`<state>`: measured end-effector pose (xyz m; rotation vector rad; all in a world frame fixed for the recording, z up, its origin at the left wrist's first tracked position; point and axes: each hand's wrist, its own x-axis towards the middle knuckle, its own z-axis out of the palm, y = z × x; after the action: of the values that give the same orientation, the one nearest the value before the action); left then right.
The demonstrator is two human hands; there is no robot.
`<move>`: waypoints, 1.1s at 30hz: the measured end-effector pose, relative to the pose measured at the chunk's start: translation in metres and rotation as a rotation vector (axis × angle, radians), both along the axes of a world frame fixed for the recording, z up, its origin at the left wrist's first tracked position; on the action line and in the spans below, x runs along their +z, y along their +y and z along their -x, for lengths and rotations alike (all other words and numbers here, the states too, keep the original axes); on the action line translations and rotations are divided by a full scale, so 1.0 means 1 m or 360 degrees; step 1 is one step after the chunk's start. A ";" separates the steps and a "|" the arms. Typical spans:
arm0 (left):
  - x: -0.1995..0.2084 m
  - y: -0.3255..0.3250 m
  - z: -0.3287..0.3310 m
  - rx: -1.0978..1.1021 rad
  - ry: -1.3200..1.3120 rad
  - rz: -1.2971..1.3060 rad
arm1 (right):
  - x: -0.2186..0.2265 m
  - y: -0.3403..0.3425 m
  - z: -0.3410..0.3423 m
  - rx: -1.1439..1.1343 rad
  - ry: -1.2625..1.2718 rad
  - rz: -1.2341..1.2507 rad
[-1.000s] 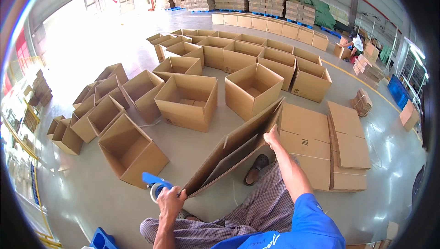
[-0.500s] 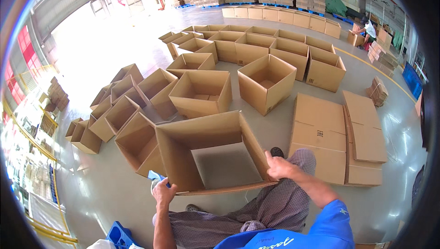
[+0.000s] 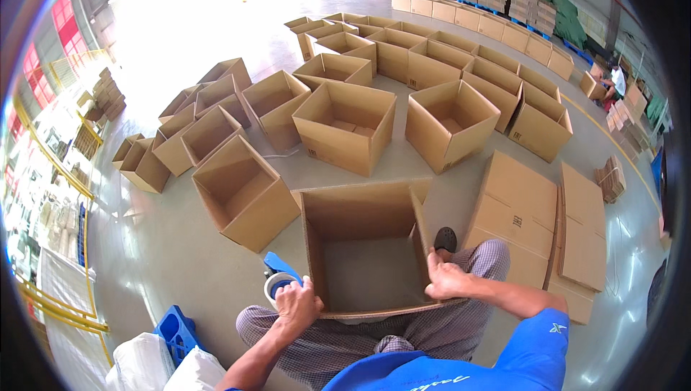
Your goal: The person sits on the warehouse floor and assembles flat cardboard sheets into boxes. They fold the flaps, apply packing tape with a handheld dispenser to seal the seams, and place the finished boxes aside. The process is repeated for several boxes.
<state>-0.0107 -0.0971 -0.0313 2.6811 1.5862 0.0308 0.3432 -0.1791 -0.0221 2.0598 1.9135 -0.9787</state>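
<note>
Spread open since earlier, the carton [image 3: 363,211] frames grey warehouse floor [image 3: 165,247]

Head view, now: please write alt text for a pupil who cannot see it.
The left hand and right hand hold opposite sides of an open cardboard box; the left also grips a blue tape dispenser. More open boxes sit beyond, with flattened cartons at right.

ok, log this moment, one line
left hand: holds blue tape dispenser | right hand: at opened box, right side | floor: visible inside box | flat cartons: to the right
</note>
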 end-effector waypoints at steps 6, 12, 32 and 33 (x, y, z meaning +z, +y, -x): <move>0.003 0.005 -0.051 -0.0466 -0.0099 0.0492 | -0.090 0.036 0.017 0.0488 -0.0149 -0.0234; -0.055 0.020 -0.086 -0.0724 0.0241 0.0767 | -0.148 0.066 0.015 0.0720 0.0335 -0.0932; -0.004 -0.011 -0.042 -0.0149 -0.0328 0.0002 | -0.178 0.114 0.041 0.1322 0.0317 -0.0817; -0.009 -0.011 -0.044 -0.0013 -0.0489 -0.0057 | -0.179 0.114 0.041 0.1329 0.0317 -0.0762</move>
<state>0.0336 -0.1085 -0.0406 2.5524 1.4915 0.4510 0.3020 -0.0652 -0.2012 1.0748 2.9341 -0.5539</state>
